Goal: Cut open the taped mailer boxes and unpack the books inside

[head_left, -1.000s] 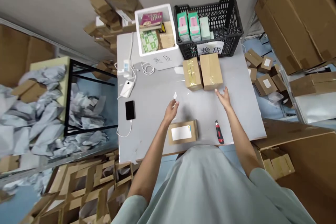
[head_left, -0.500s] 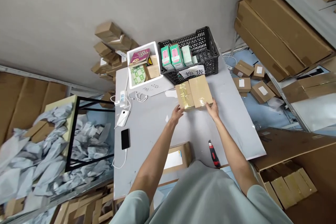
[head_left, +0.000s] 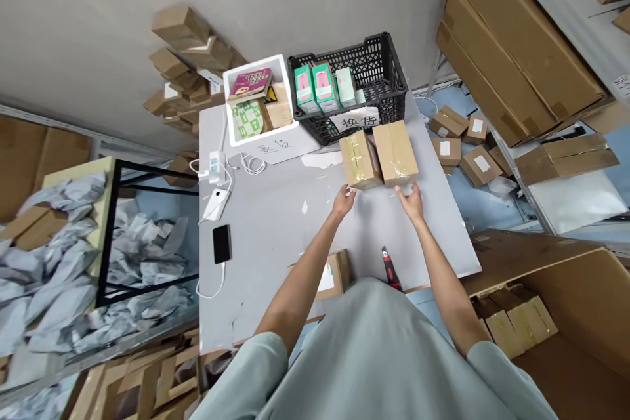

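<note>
on the left of the gray table [head_left: 270,223], a black phone [head_left: 222,244] lies on its back with a white cord. a white box [head_left: 295,139] with books in it sits far back. a brown box with a label [head_left: 341,272] is at the near edge, partly behind the left arm. the left hand [head_left: 343,201] is at the near corner of the left taped box [head_left: 361,161]; its fingers are a bit bent, holding nothing. a red and black knife [head_left: 391,268] lies near. the right taped box [head_left: 395,153] stands close beside the left one. the right hand [head_left: 411,202] is at its near side, thumb and fingers wide apart, holding nothing. i can't tell if either hand touches.
</note>
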A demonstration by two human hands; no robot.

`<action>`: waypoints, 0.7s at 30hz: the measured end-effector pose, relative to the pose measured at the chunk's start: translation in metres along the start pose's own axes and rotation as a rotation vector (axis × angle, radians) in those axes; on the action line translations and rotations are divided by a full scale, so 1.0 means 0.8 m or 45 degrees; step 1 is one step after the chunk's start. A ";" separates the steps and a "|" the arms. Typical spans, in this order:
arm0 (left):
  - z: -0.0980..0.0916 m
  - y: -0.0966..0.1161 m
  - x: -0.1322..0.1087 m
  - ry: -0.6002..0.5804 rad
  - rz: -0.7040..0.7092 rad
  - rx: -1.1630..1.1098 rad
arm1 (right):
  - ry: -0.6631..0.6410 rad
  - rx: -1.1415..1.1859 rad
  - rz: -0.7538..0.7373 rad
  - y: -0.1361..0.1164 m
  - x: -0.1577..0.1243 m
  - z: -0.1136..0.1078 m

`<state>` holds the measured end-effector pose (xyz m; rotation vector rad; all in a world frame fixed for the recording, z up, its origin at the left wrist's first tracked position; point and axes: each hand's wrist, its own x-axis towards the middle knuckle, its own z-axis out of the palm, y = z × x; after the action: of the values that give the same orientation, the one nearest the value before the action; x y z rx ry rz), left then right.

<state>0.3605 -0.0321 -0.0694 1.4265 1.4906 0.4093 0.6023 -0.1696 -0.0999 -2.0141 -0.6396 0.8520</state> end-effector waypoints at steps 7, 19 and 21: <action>-0.120 -0.126 -0.159 0.209 0.067 0.281 | -0.306 -0.615 0.225 0.111 -0.210 0.011; -0.216 -0.281 -0.266 0.247 -0.305 0.100 | -0.338 -0.803 0.307 0.107 -0.286 0.028; -0.212 -0.290 -0.262 0.185 -0.286 0.012 | -0.327 -0.727 0.310 0.091 -0.279 0.039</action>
<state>0.0556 -0.2131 -0.0905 1.2407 1.7512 0.3727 0.4448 -0.3467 -0.1002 -2.5548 -0.8671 1.1853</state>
